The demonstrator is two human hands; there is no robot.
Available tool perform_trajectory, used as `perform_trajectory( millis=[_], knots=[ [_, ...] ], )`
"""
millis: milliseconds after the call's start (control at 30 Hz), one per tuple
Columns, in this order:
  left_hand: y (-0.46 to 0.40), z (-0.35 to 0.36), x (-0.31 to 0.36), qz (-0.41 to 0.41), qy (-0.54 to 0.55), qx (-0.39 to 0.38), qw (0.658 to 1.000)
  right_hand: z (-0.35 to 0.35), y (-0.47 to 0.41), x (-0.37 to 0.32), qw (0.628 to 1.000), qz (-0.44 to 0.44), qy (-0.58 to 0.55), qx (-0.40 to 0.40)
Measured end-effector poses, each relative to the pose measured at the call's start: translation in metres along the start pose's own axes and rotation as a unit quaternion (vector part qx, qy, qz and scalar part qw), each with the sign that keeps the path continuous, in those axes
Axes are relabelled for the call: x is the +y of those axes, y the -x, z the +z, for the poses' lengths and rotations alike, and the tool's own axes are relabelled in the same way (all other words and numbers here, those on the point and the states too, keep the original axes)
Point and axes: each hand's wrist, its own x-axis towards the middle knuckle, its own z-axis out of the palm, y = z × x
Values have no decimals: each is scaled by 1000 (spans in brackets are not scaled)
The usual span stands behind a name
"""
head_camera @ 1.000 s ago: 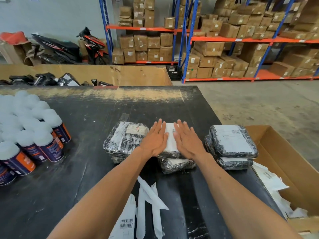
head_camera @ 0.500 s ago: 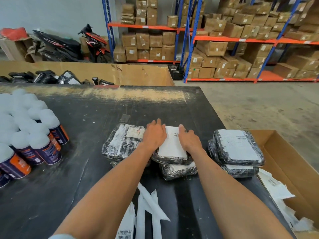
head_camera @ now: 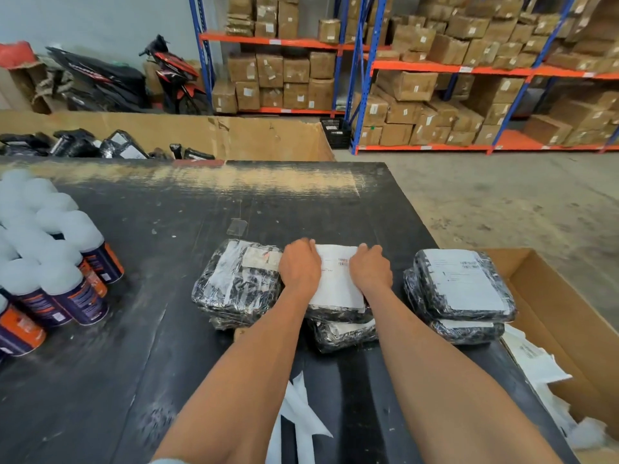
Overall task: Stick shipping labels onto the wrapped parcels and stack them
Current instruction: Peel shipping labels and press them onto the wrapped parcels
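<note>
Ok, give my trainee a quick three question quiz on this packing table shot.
1. True or false: both hands, left hand and right hand, are on the middle parcel.
2. Which side of the table holds the spray cans: A left, B right?
3. Fill in: the right stack shows ___ parcels.

Key: 1 true; 2 A; 3 two.

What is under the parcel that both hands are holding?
Under the labelled parcel, held by the left hand and right hand, lies another wrapped parcel. Only its near edge shows; the rest is covered.
</note>
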Motion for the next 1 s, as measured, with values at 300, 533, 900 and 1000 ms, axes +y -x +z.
perform_trajectory(
  millis=[300,533,900,1000],
  knots=[
    [-6,-20,4,-48,69,-26,996,-6,34,14,995,-58,-15,-74],
    [1,-16,-8,22,62,-62,996,-8,33,29,994,-84,-62,-45],
    [84,-12,-29,43,148,-119,981,-3,70,44,985,-101,-139,-23],
    [89,-18,-24,27,176,-99,979,-7,75,44,983,-104,-148,-26]
  ],
)
